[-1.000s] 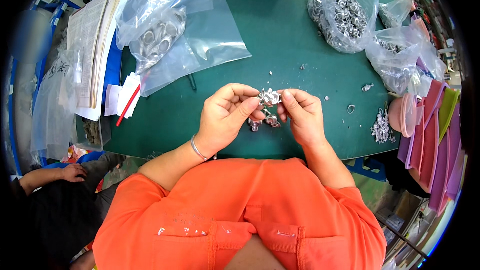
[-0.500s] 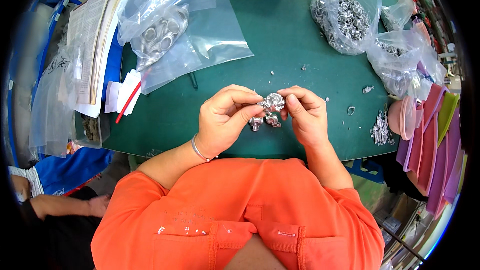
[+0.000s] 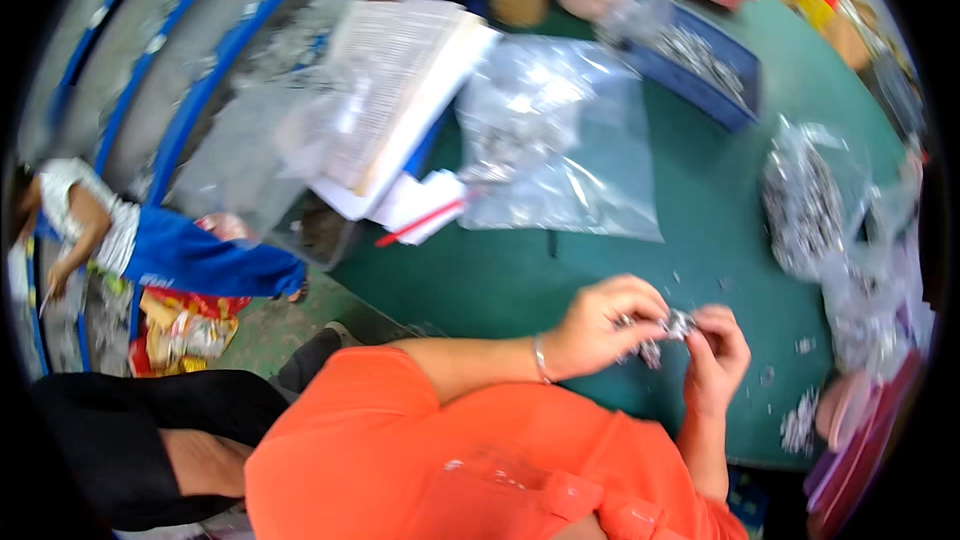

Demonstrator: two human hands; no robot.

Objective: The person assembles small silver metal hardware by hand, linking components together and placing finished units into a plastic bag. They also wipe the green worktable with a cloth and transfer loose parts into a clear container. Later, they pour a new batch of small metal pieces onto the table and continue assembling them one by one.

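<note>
Over the green table, my two hands meet at a small shiny silver metal piece. My left hand pinches it from the left between thumb and fingers. From the other side, the thumb and bent fingers of my right hand close on it. Other small metal pieces show just below, by the left fingertips; whether they touch the hand I cannot tell. Blur hides the exact shape of the piece. A small heap of silver parts lies on the table to the right.
Clear bags of metal parts stand at the right, above a pink cup. A flat clear bag, a red pen and a thick booklet lie left. Behind is a blue bin. People are at far left.
The view has swung left and blurred, so the table and my hands appear farther right. A person in blue trousers shows more fully at left. My hands still hold the metal piece.
</note>
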